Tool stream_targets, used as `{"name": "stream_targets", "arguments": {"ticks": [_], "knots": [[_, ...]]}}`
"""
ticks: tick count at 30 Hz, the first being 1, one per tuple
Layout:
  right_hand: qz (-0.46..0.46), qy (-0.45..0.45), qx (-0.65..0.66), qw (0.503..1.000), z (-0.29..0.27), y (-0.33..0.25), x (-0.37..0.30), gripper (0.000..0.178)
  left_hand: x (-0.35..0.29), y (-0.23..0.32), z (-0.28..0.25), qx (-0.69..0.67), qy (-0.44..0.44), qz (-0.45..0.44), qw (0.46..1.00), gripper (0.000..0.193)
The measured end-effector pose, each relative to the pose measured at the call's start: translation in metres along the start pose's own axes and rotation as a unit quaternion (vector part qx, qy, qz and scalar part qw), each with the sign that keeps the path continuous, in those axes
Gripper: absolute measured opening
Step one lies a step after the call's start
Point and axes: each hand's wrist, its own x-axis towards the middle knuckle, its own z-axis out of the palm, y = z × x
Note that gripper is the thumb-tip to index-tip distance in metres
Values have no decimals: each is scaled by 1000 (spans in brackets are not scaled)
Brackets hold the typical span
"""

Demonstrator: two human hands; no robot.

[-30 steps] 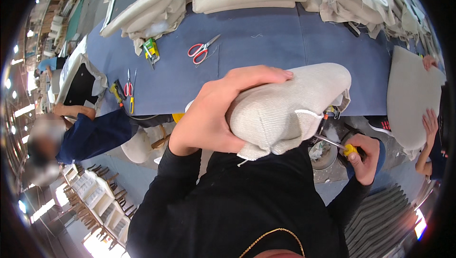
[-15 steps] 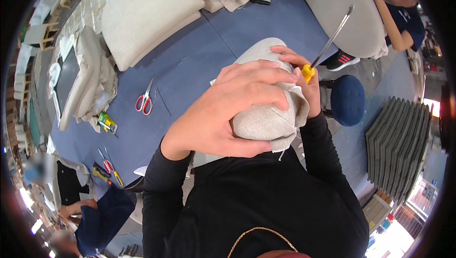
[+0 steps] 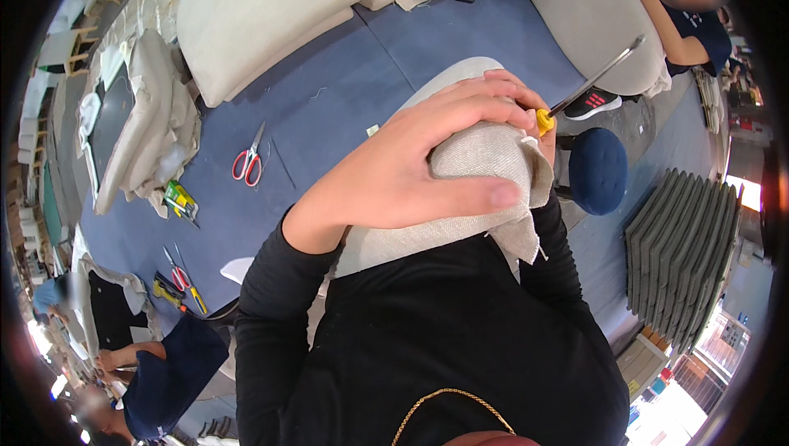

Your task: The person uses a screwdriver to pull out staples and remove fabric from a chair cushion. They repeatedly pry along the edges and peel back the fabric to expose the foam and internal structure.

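Observation:
A beige fabric-covered seat pad stands on edge against my body, its loose cloth edge and frayed threads hanging at the near right corner. My left hand is closed round the padded end, fingers over the top and thumb along the near side. Behind that end, my right hand is mostly hidden. It holds a screwdriver with a yellow handle, the metal shaft pointing up and to the right. Some fingers of both hands lie close together at the top of the pad.
Red-handled scissors and a green-yellow box cutter pack lie on the blue table. Upholstered panels sit at the back. On the right are a blue stool and stacked grey panels. Co-workers work nearby.
The screwdriver shaft has tilted down to the right. My left hand has shifted on the pad, its thumb now stretched along the near side. The right hand is more hidden.

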Motion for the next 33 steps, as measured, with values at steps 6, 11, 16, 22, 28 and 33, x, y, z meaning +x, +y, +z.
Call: {"name": "stream_targets", "arguments": {"ticks": [6,11,16,22,28,33], "knots": [[-41,19,-5,999,4,11,-1,54,-8,30,12,96,59,-65,992,89],[-38,45,-108,992,21,4,8,42,-50,60,41,263,190,-234,917,105],[15,26,-29,999,-62,46,21,44,-167,25,-13,172,194,-274,926,69],[84,197,75,974,-164,81,63,61,-354,-50,-18,259,250,-548,756,57],[71,206,5,976,-157,73,116,55,-265,-76,31,124,441,-181,870,87],[90,197,25,976,-151,64,122,54,-247,-34,1,197,454,-157,855,62]]}}
